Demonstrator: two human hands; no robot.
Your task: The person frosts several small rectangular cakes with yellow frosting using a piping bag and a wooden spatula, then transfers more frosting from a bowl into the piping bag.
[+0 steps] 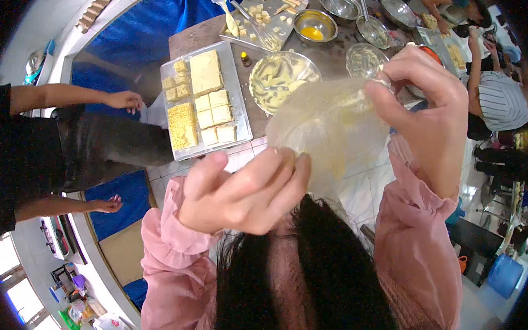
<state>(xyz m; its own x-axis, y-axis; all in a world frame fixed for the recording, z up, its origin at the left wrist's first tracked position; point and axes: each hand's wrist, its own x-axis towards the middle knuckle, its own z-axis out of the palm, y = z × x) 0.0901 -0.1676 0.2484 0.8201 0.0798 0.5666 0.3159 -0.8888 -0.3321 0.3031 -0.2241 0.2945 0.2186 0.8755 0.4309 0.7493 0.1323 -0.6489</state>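
Observation:
Raised in front of me is a thin translucent plastic bag [334, 129], smeared with pale cream. My right hand [431, 86] pinches its upper right end between thumb and fingers. At the lower left edge, the curled fingers of my left hand [247, 188] grip it. Part of a metal bowl of pale yellow cream [281, 75] shows behind the bag. Left of that bowl, cut pieces of sponge cake [206, 71] with a light topping lie on a metal tray [241, 98]. A small dark bottle with a yellow cap [245, 59] stands between tray and bowl.
Across the brown table [192, 35] are a baking tray [297, 8] with cake cubes, a whisk [258, 27] and a spatula [227, 15]. Right of it sits a bowl of yellow liquid [314, 26]. A person in black [26, 134] stands at left; others work at right.

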